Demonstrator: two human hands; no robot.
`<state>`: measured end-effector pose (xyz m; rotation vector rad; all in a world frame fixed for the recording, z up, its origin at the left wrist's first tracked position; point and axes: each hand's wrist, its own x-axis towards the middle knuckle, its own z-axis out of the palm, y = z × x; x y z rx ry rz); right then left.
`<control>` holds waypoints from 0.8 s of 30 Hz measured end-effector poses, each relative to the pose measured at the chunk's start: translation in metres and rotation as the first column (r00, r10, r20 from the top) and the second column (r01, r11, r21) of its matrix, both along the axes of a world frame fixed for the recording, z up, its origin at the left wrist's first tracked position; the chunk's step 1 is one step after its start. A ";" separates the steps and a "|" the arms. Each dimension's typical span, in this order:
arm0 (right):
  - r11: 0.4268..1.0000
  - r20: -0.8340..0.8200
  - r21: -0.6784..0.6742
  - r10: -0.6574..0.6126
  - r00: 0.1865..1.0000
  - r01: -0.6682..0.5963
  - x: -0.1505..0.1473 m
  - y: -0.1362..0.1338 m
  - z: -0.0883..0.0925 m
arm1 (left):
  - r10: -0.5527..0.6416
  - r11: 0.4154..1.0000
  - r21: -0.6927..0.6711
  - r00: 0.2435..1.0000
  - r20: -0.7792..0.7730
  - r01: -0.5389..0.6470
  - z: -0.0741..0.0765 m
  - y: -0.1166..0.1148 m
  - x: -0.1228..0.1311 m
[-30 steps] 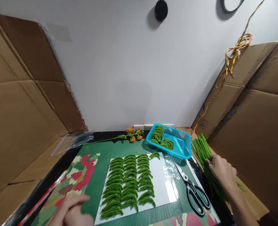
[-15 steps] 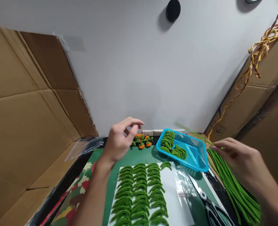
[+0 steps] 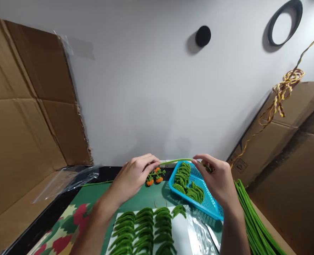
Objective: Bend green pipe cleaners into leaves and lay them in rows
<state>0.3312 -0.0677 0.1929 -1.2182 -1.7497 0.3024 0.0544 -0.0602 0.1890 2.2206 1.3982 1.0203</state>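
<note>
A green pipe cleaner (image 3: 176,161) stretches between my two hands above the back of the table. My left hand (image 3: 134,177) pinches it near one end between thumb and fingers. At the other side, my right hand (image 3: 216,179) has it between thumb and forefinger, over the blue basket (image 3: 211,205). Looped green pieces (image 3: 183,175) lie in that basket. Below my hands, rows of curved green fuzzy pieces (image 3: 144,226) cover much of a white sheet (image 3: 180,232). A bundle of long green pipe cleaners (image 3: 257,223) lies right of my right forearm.
Small orange and green fuzzy decorations (image 3: 159,180) lie behind the sheet. Clear plastic (image 3: 199,226) and a scissors blade (image 3: 213,236) are partly hidden by my right arm. Cardboard (image 3: 29,134) stands at the left, a cardboard box (image 3: 286,131) at the right. Twisted yellow-brown wire (image 3: 284,88) hangs there.
My right hand has moved left from above the bundle, bringing the pipe cleaner across. My left hand, empty before, now pinches its other end. The view has tilted up slightly.
</note>
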 end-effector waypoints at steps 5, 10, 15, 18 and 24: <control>0.915 -0.509 -0.142 0.259 0.821 -0.377 -0.017 0.018 -0.016 | -0.072 0.986 -0.153 0.997 0.011 0.073 0.004 0.000 0.000; 0.697 -0.717 -0.017 0.491 0.495 -0.717 -0.029 0.020 -0.017 | -0.035 0.978 -0.196 0.984 0.175 0.069 0.008 -0.004 0.006; 0.649 -0.731 0.212 0.602 0.323 -0.730 -0.039 0.020 -0.021 | -0.110 0.907 -0.328 0.898 0.425 0.266 0.002 -0.002 0.022; 0.663 -0.776 0.257 0.575 0.259 -0.703 -0.043 0.021 -0.024 | -0.114 0.850 -0.366 0.810 0.575 0.379 -0.004 -0.003 0.040; 0.788 -0.854 0.169 0.417 0.311 -0.592 -0.048 0.026 -0.026 | -0.121 0.746 -0.412 0.715 0.689 0.524 -0.014 -0.007 0.069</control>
